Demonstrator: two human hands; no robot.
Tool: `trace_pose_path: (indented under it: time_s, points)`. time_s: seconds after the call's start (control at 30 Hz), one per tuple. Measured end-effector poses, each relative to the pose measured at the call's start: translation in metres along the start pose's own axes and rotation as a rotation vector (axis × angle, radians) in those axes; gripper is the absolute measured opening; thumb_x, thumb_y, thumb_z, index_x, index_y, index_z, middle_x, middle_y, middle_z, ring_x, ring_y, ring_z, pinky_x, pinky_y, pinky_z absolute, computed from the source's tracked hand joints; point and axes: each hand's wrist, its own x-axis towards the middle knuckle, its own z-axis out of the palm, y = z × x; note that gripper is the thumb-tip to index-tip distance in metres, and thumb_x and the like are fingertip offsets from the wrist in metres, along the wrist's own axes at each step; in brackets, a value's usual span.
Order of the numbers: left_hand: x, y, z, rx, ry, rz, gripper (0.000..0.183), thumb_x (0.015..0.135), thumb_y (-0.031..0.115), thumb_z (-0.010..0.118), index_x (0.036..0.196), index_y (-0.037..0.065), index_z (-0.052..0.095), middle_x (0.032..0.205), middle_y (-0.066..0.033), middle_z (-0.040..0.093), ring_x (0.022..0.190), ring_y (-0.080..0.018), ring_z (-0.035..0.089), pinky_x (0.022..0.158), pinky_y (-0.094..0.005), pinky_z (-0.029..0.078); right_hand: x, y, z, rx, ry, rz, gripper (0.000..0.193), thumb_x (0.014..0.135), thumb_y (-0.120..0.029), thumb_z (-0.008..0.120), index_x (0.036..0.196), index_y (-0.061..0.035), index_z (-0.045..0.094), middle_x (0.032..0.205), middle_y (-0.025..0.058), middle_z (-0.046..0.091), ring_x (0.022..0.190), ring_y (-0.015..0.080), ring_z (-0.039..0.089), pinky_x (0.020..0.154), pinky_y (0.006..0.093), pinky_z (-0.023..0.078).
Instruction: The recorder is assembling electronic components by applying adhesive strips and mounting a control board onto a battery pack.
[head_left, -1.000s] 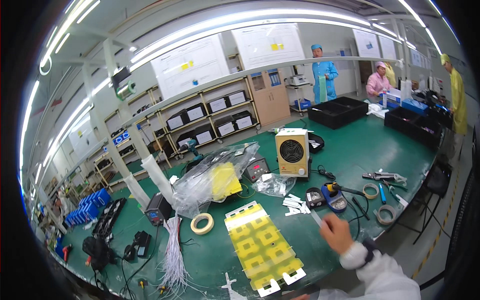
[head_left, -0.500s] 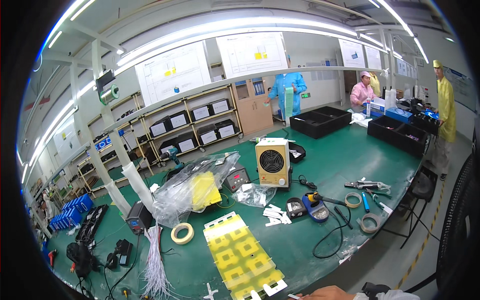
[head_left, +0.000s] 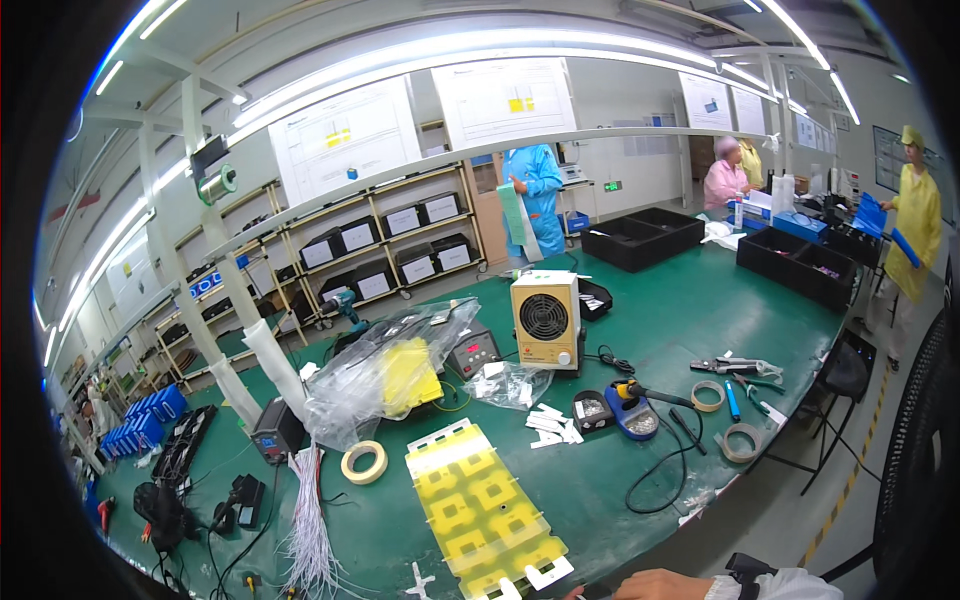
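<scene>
My right hand (head_left: 655,586) shows at the lower edge, its fingers curled together and partly cut off by the frame. What they grip is too little in view to name. My left hand is out of view. Nearest to my right hand lies a yellow panel (head_left: 490,505) with a pattern of squares and white tabs along its ends. A small white cross-shaped piece (head_left: 420,582) rests left of its near end. Beyond the panel are a roll of beige tape (head_left: 364,462) and loose white strips (head_left: 552,427).
A bundle of white wires (head_left: 308,530) lies left. A soldering iron (head_left: 650,396) in its blue stand, pliers (head_left: 750,385) and more tape rolls are right. A boxy fan unit (head_left: 545,320) stands behind, beside plastic-wrapped yellow pieces (head_left: 410,378). Several co-workers stand beyond the green table (head_left: 660,310).
My right hand has shifted slightly to the right, and the thin white piece at its fingertips no longer shows clearly. Co-workers in blue and yellow have moved; the yellow-clad one now carries blue things.
</scene>
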Motion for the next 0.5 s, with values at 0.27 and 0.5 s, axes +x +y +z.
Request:
trace_pose_path:
  time_s: [0.27, 0.5]
  points:
    - [0.001, -0.009, -0.009, 0.030, -0.035, 0.010, 0.063, 0.095, -0.002, 0.068, 0.152, -0.001, 0.041, 0.106, -0.0197, 0.074, 0.080, -0.0254, 0.074, 0.073, -0.0390, 0.064, 0.001, 0.000, 0.000, 0.061, 0.028, -0.017, 0.013, 0.080, -0.015, 0.073, 0.092, -0.0090, 0.072, 0.084, 0.0062, 0.064, 0.075, 0.0264, 0.063, 0.065, 0.0388, 0.049]
    - [-0.015, 0.022, 0.009, 0.171, -0.010, 0.040, 0.062, 0.097, -0.001, 0.065, 0.153, -0.003, 0.038, 0.103, -0.0206, 0.074, 0.078, -0.0243, 0.073, 0.073, -0.0374, 0.062, 0.001, 0.004, 0.004, 0.081, -0.013, -0.006, 0.015, 0.084, -0.014, 0.072, 0.097, -0.0074, 0.072, 0.090, 0.0089, 0.064, 0.079, 0.0292, 0.063, 0.067, 0.0401, 0.050]
